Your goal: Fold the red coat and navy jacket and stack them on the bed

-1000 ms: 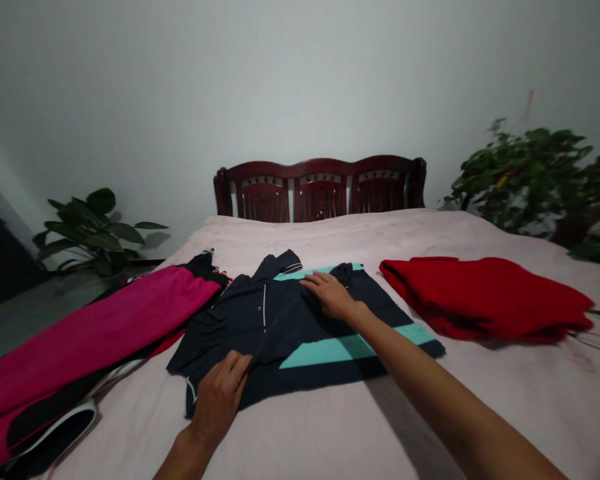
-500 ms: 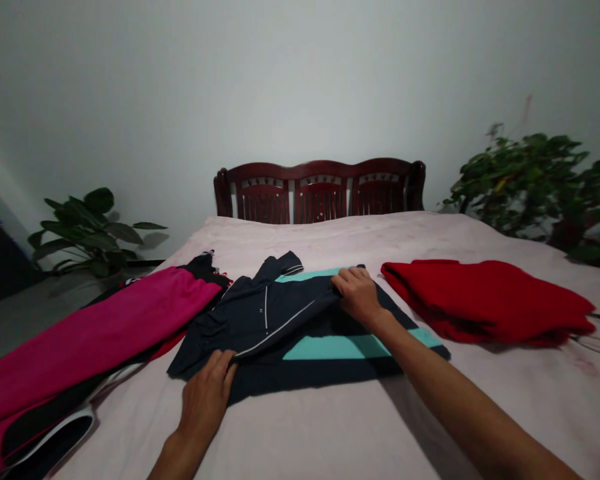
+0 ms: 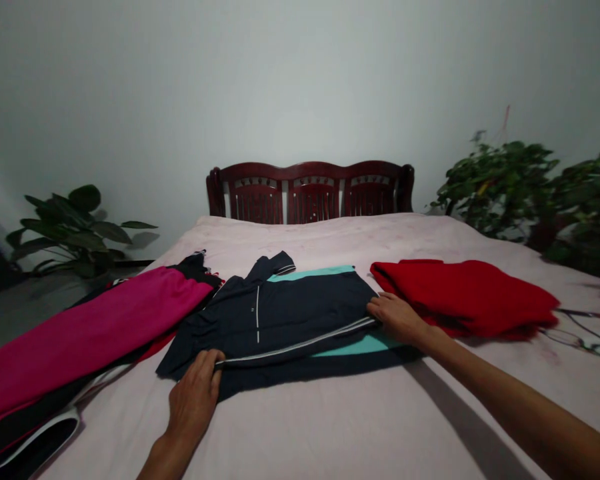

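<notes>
A navy jacket [image 3: 300,307] with teal panels and white piping lies spread across the middle of the bed. One front side, edged with a pale zipper or piping strip, is laid over the body, and a teal band shows beneath it. My left hand [image 3: 196,390] is closed on the near left end of that edge, by the collar side. At the right end of the same edge, my right hand [image 3: 393,315] pinches the jacket's corner between thumb and fingers.
A pile of pink and black clothes [image 3: 130,313] lies at left. To the right sits a folded red garment [image 3: 465,293], with eyeglasses [image 3: 580,340] beside it. A dark wooden headboard [image 3: 313,190] stands behind the pink bedsheet [image 3: 290,440]. Leafy plants [image 3: 75,227] flank the bed.
My right hand has moved right and toward me, drawing the jacket's edge with it. That edge is now straighter and covers more of the teal band. My left hand keeps its hold.
</notes>
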### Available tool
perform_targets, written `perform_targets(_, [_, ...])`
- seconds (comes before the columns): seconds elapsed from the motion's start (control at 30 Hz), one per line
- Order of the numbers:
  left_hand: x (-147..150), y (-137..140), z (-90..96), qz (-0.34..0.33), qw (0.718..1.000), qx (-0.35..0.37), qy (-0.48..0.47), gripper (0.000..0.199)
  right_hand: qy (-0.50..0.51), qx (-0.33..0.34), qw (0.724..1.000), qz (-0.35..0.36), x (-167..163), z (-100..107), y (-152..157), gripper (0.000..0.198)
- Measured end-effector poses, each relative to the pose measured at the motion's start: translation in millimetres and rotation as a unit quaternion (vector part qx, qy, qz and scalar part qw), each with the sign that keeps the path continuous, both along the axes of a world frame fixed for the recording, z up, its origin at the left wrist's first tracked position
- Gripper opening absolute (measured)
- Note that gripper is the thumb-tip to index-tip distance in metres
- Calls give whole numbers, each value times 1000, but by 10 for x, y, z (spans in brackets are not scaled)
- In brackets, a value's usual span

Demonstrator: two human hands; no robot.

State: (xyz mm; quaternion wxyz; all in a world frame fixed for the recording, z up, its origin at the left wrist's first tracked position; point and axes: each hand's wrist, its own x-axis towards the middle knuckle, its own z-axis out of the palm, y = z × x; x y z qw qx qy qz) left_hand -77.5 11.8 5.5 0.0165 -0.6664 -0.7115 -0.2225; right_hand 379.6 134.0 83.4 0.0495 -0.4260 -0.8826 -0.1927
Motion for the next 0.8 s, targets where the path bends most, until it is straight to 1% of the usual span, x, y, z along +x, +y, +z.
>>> perform_targets(0.07, [-9, -5, -5, 3, 1000, 21, -6, 20, 39, 83, 994, -52, 43, 67, -13, 20])
perform_targets(0.13, [-18, -8, -10, 1, 999, 46, -6, 19, 82, 170, 977, -96, 74, 96, -109, 14])
perform_targets(0.17, [-23, -7, -14, 1, 998, 55, -4, 18, 93, 197, 970, -107, 91, 79, -182, 13])
perform_targets(0.2, [-28, -4, -19, 1, 998, 60, -1, 17, 93, 206, 968, -108, 112, 37, -263, 14])
perform_targets(0.23, [-33, 1, -25, 1, 998, 60, 2, 16, 84, 194, 972, -99, 138, -30, -349, 15])
perform_targets(0.33, [-50, 21, -49, -1, 999, 49, 12, 17, 54, 91, 992, -70, 245, -316, -569, 20])
perform_targets(0.4, [-62, 31, -60, -7, 999, 42, 12, 18, 68, 40, 994, -80, 326, -484, -650, 26])
perform_targets(0.47, [-77, 33, -64, -11, 999, 38, 2, 20, 89, 17, 991, -99, 399, -574, -678, 32])
perform_targets(0.57, [-107, 27, -55, -12, 999, 35, -24, 24, 104, -23, 990, -96, 478, -576, -678, 35])
perform_targets(0.67, [-144, 24, -45, -27, 998, 23, -47, 28, 145, -61, 981, -109, 540, -500, -698, 39])
perform_targets(0.73, [-164, 26, -46, -46, 997, 14, -53, 29, 187, -104, 965, -150, 580, -422, -719, 42])
perform_targets(0.8, [-171, 30, -50, -54, 997, 7, -54, 27, 234, -176, 934, -203, 597, -317, -726, 42])
